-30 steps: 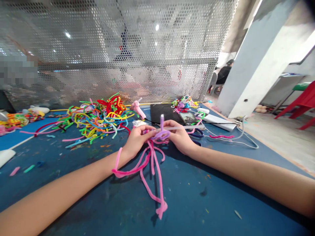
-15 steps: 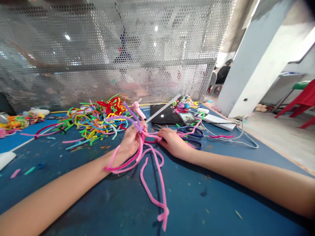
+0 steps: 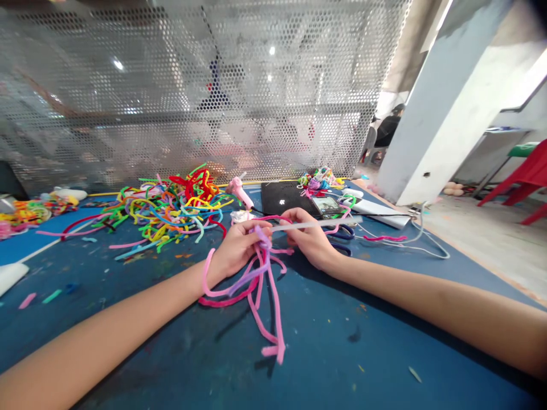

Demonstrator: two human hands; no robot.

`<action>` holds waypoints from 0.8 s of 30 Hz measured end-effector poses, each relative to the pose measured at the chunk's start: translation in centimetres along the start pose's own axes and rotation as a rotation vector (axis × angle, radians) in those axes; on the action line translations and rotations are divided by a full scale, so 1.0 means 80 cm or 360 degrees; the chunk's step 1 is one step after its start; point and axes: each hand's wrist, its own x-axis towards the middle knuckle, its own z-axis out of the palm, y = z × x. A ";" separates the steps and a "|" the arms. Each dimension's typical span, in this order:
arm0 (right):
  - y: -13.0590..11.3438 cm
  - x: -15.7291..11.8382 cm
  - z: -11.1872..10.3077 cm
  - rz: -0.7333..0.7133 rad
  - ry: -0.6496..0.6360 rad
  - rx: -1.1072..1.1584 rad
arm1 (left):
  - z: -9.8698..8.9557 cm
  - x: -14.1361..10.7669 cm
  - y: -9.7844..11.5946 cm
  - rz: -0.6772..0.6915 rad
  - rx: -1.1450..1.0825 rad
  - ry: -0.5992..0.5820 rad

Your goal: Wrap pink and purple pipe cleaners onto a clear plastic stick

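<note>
My left hand (image 3: 240, 244) is closed around a bundle of bent pipe cleaners. Pink pipe cleaners (image 3: 276, 304) hang from it over the table, and one loops around the left wrist. A purple pipe cleaner (image 3: 252, 276) droops below the fingers. From the bundle a whitish stick (image 3: 342, 222) points right, crossing in front of my right hand (image 3: 310, 239). The right fingers pinch a dark pink pipe cleaner (image 3: 273, 217) that arches over from the left hand; their exact grip is partly hidden behind the stick.
A tangled pile of coloured pipe cleaners (image 3: 171, 205) lies at the left back. Beyond my hands are a pink glue gun (image 3: 240, 192), a black flat case (image 3: 286, 198), a phone-like device (image 3: 325, 205), dark-handled scissors (image 3: 344, 233) and a white power strip (image 3: 378, 212) with cables. A perforated metal screen (image 3: 273, 91) closes off the back.
The bundle has turned in my left hand: the stick swung from up-right to nearly level, and the purple ends dropped from above the hand to below. My right fingers have risen slightly.
</note>
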 end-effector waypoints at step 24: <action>-0.005 -0.001 0.002 -0.0188 -0.0228 -0.0060 | -0.004 0.000 -0.004 -0.0052 0.0299 -0.0253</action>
